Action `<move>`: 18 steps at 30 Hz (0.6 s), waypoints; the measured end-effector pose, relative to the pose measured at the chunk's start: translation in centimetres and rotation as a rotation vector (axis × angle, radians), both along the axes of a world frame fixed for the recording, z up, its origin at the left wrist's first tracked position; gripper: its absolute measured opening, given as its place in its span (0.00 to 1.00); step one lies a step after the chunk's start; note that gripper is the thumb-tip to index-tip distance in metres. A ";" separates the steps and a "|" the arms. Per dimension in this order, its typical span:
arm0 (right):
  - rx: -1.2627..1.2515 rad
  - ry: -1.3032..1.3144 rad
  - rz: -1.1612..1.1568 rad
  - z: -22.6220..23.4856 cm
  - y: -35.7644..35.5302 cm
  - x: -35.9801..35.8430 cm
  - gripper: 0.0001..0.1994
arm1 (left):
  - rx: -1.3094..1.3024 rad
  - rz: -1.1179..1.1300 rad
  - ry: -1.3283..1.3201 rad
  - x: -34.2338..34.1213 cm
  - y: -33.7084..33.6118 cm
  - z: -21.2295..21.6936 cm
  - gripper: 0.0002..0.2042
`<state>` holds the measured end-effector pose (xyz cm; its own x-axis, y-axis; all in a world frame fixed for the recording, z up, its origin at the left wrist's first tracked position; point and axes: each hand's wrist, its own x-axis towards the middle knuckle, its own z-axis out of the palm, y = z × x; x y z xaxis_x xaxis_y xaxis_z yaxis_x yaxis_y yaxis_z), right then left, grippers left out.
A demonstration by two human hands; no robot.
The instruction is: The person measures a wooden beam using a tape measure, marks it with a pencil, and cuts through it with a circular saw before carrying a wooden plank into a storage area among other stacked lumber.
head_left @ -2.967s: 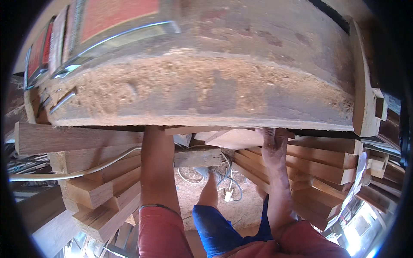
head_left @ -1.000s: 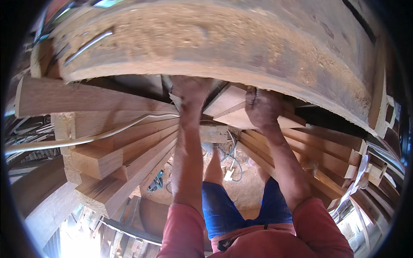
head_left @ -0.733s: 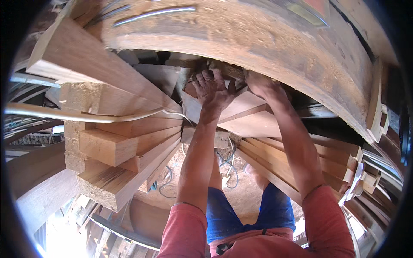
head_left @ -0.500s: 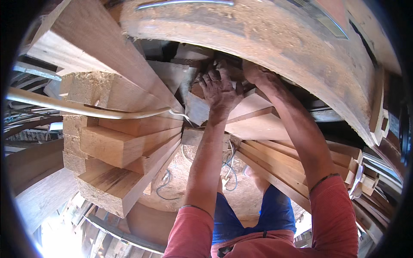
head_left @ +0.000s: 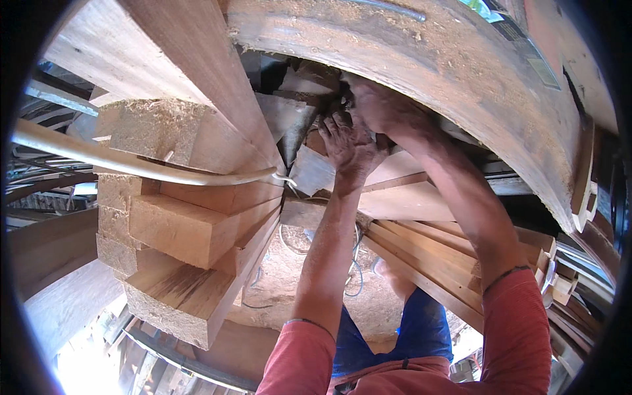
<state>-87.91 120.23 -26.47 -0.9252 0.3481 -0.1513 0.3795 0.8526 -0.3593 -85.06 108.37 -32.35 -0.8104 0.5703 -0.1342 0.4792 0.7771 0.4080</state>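
Observation:
Both my arms reach up under the thick, sawdust-covered edge of a work table (head_left: 461, 72). My left hand (head_left: 349, 145) is pressed into a dark gap below that edge, fingers curled, touching grey wood offcuts (head_left: 309, 172). My right hand (head_left: 382, 108) is just above and right of it, deeper in the same gap, against the table's underside. The shadow and the hands themselves hide what the fingers hold, if anything.
A stack of sawn timber beams (head_left: 191, 227) juts in at the left, with a pale pipe (head_left: 131, 164) lying across it. Long planks (head_left: 428, 263) run at the right under my right arm. Cables (head_left: 355, 273) lie on the sawdust floor below.
Both hands have moved up from the table's lower edge into the gap beneath it. The view has swung, bringing the beam stack closer at the left.

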 end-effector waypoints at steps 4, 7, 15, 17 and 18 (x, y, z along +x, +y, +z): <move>0.095 -0.266 0.231 -5.7 1.6 -1.2 0.16 | 0.043 0.046 0.068 1.2 0.8 -1.8 0.48; 0.126 -0.254 0.282 -9.8 0.8 -2.1 0.15 | 0.206 0.017 0.087 1.5 0.5 -2.8 0.51; -0.023 -0.147 0.006 -9.5 -1.3 -5.0 0.19 | 0.122 -0.029 -0.231 0.3 0.2 -1.8 0.49; -0.044 -0.264 0.045 -9.8 -1.7 -6.6 0.23 | 0.028 -0.043 -0.217 0.3 0.2 -1.0 0.49; -0.051 -0.367 0.083 -9.9 -1.6 -7.6 0.26 | -0.061 -0.066 -0.206 0.2 0.2 -0.6 0.49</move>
<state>-95.55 118.60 -36.35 -0.8311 0.2576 -0.4929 0.4212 0.8703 -0.2554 -84.86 108.60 -32.94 -0.7239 0.6066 -0.3288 0.4412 0.7734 0.4552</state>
